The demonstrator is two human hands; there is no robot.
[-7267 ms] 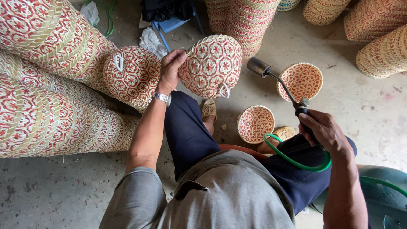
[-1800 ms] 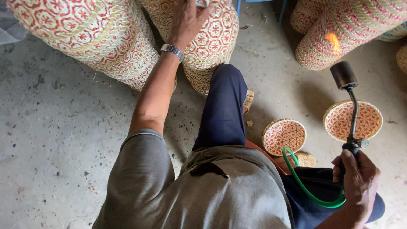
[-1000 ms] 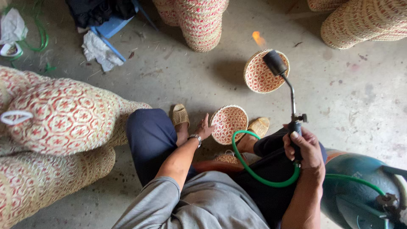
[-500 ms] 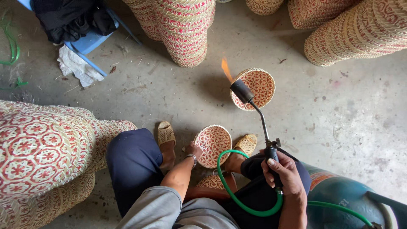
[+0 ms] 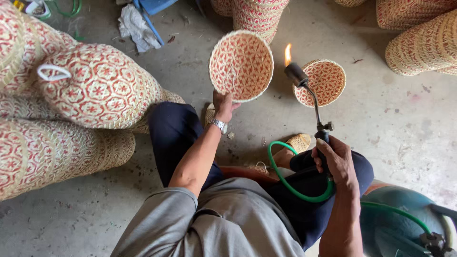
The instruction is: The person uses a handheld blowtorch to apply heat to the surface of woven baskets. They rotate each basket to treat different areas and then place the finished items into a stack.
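My left hand (image 5: pixel 223 104) grips the lower rim of a round woven basket (image 5: pixel 241 65) with a red and cream star pattern, held up with its open inside facing me. My right hand (image 5: pixel 335 159) is closed around the handle of a gas torch (image 5: pixel 309 93). A small orange flame burns at the torch nozzle, just right of the held basket's rim. A green hose (image 5: pixel 290 183) loops from the torch across my lap. A second, smaller basket (image 5: pixel 325 82) lies on the concrete floor behind the torch.
Long stacks of nested patterned baskets (image 5: pixel 81 95) lie at my left, and more stacks (image 5: pixel 419 40) stand at the top and right. A teal gas cylinder (image 5: pixel 404 223) sits at lower right. A crumpled cloth (image 5: pixel 135 26) and blue stool legs are at the top.
My left hand has lifted the basket off the floor by my foot and turned its inside toward me. The torch has swung up beside it, still lit.
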